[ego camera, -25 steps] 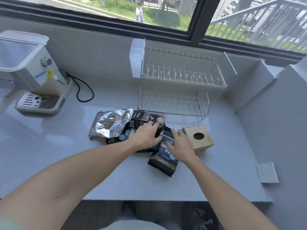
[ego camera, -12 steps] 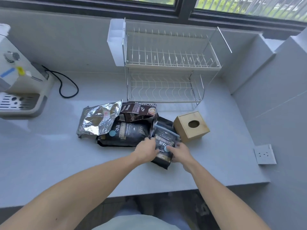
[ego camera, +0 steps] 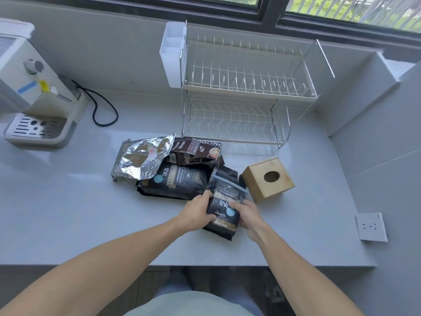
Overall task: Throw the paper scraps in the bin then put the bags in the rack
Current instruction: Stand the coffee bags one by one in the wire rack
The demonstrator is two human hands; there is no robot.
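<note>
Left arm: bare, reaching forward from the lower left, forearm angled toward the middle.
Left hand (ego camera: 197, 215): palm down, fingers curled round the left edge of a small black bag (ego camera: 224, 209).
Right arm: bare, reaching in from the lower right.
Right hand (ego camera: 249, 217): grips the same bag's right edge, thumb apparently laid on its front.

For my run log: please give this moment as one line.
left hand: grips small black bag | right hand: grips it | rack: no bags
</note>
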